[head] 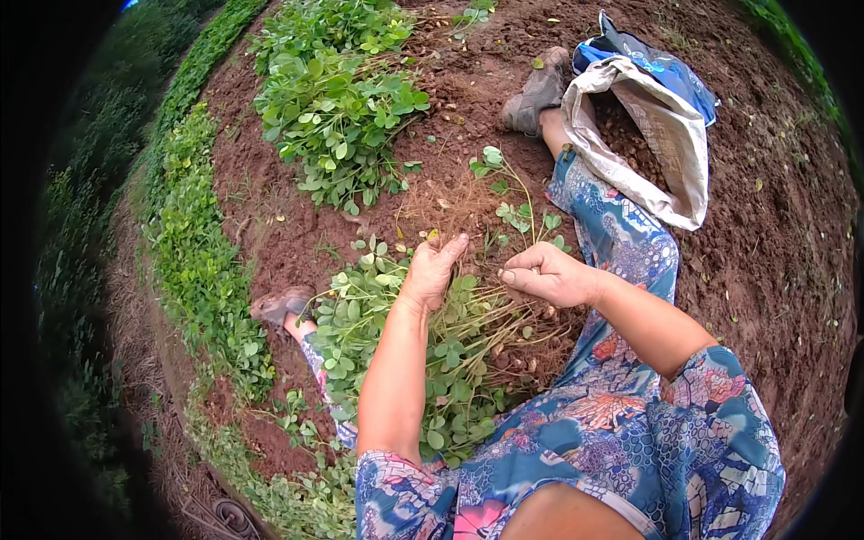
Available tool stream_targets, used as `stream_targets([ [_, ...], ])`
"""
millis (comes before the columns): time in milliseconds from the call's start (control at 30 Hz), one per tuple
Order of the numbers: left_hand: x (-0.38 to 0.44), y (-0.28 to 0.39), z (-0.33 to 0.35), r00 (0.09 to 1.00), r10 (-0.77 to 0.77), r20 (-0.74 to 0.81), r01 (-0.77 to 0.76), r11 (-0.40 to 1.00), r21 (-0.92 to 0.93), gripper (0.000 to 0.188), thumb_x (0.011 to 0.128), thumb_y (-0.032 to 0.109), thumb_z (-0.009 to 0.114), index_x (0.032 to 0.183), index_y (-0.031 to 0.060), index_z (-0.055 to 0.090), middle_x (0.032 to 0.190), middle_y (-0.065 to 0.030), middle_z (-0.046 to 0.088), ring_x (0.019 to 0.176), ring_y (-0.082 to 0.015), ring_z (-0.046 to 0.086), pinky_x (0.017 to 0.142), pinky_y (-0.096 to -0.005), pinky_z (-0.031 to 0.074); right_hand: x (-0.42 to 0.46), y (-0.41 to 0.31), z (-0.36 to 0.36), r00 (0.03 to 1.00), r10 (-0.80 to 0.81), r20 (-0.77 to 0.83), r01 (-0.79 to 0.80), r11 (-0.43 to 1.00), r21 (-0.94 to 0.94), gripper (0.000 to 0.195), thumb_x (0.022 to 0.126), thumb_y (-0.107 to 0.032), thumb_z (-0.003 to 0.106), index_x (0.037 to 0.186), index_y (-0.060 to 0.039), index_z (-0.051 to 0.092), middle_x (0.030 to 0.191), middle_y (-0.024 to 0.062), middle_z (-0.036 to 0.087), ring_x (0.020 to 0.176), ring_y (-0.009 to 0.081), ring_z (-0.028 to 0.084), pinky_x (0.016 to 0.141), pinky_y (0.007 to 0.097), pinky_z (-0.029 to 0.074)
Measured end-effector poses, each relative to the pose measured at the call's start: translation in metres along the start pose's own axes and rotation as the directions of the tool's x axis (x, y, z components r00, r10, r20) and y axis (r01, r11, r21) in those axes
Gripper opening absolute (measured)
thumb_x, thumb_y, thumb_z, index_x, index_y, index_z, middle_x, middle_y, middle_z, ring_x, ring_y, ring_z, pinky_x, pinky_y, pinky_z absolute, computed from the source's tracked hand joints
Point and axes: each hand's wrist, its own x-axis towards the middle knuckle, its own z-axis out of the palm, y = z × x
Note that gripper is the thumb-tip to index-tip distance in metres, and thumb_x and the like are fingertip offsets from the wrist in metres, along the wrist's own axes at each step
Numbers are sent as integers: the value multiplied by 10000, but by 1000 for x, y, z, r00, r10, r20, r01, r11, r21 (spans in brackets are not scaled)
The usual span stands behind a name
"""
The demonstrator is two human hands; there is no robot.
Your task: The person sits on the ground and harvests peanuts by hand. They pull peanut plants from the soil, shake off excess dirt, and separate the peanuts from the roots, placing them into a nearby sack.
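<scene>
My left hand is closed around thin roots and stems of a peanut plant, thumb uppermost; the grip itself is partly hidden. To its right, my right hand has its fingers curled together. A small pale thing, seemingly a peanut pod, shows between them. Below both hands, uprooted peanut plants lie across my lap and the ground between my legs, leaves to the left, roots and some pods to the right. A leafy sprig stands up just beyond my right hand. Fine dry roots spread beyond my left.
A white woven sack, its mouth wide and pods inside, rests against my right leg. Behind it is a blue plastic bag. More peanut plants are heaped ahead on reddish soil. A wheel lies at lower left.
</scene>
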Motion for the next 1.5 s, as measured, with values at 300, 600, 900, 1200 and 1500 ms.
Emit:
stream_targets([
  [300, -3, 1, 5, 977, 14, 213, -38, 994, 107, 231, 901, 213, 633, 988, 0, 623, 851, -69, 659, 669, -116, 578, 592, -262, 482, 15, 47, 17, 971, 146, -190, -149, 989, 0, 395, 939, -318, 570, 1162, 6, 530, 719, 66, 579, 637, 118, 506, 604, 294, 440],
  [600, 17, 48, -48, 768, 533, -355, -221, 741, 634, 265, 886, 255, 634, 925, -7, 617, 687, -1, 584, 538, -97, 462, 504, -267, 393, -8, -14, -25, 890, -351, -290, 188, 864, -467, 68, 835, -83, 606, 840, -16, 601, 712, 79, 580, 635, 177, 565, 604, 289, 469],
  [900, -89, 221, -156, 379, 785, -490, -463, 619, 634, 143, 776, 84, 760, 877, 32, 674, 772, 28, 631, 556, -32, 463, 481, -198, 325, -61, 46, -222, 700, -398, -594, -501, 320, -804, 221, 814, -198, 652, 957, -30, 647, 996, 149, 615, 956, 301, 604, 845, 381, 479],
  [1200, 8, 95, -128, 683, 668, 296, -226, -192, 955, 235, 776, 160, 713, 911, 14, 587, 879, -166, 641, 781, -345, 619, 699, -375, 503, -3, 89, 0, 970, 239, -38, -189, 647, -739, 748, 776, -408, 700, 1371, -86, 381, 1195, 205, 534, 1123, 373, 511, 949, 438, 435],
  [1500, 16, -27, 4, 961, -154, 231, -239, -39, 970, 451, 838, 325, 644, 1169, 47, 515, 1053, -198, 628, 1008, -362, 587, 863, -451, 462, -1, 111, -1, 956, 216, -198, -187, 970, 155, 739, 698, -62, 652, 1373, -45, 352, 1223, 146, 493, 1008, 142, 526, 863, 279, 462],
])
